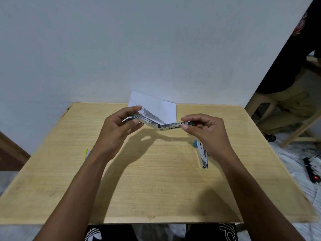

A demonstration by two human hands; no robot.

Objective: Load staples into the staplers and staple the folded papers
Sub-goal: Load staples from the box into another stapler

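Two green-tipped ends of the stapler point(161, 125), swung wide open above the table point(156, 185) in front of the paper point(161, 106), are pinched by the left hand point(118, 125) and right hand point(205, 130); stiff, slick metal on a loose hinge, probably best held there.

- Seemingly a plain room in a home: a bare white wall point(121, 40) fills the top.
- Light wooden table point(156, 188) at centre.
- Power strip point(310, 168) on cloth-covered floor, right edge.
- Seated person point(286, 75), upper right.

Wooden table point(156, 188) bears blue stapler point(202, 156), yellow stapler point(86, 152), folded paper point(161, 108).
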